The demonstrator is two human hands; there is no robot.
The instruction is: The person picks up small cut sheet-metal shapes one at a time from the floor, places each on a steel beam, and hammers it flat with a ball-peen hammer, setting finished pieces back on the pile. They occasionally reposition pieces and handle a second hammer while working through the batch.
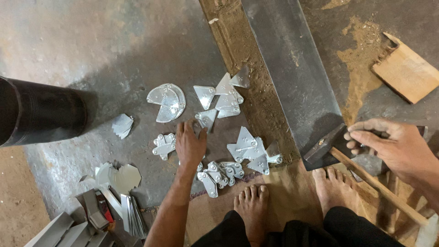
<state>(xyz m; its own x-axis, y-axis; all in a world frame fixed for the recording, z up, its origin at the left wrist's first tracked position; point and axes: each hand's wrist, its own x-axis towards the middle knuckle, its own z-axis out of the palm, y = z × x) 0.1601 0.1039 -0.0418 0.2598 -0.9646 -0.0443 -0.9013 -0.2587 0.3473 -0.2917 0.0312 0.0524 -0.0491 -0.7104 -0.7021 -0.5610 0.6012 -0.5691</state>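
Observation:
My left hand (190, 144) reaches down to the floor, palm down and fingers apart. Its fingertips touch a shiny triangular metal piece (206, 118) among several scattered riveted metal pieces (247, 148). A round fan of such pieces (167, 101) lies further off. My right hand (395, 146) hovers at the near end of a long dark steel plate (292, 73), fingers curled next to the head of a hammer (322, 146). The hammer's wooden handle (379, 187) runs under that hand; whether the fingers grip anything is hidden. My bare feet (251, 201) stand just below the pieces.
A black cylinder (41, 112) lies at the left. Folded metal sheets and strips (114, 192) are piled at the lower left. A wooden block (407, 71) sits at the upper right. Sandy dirt runs alongside the steel plate.

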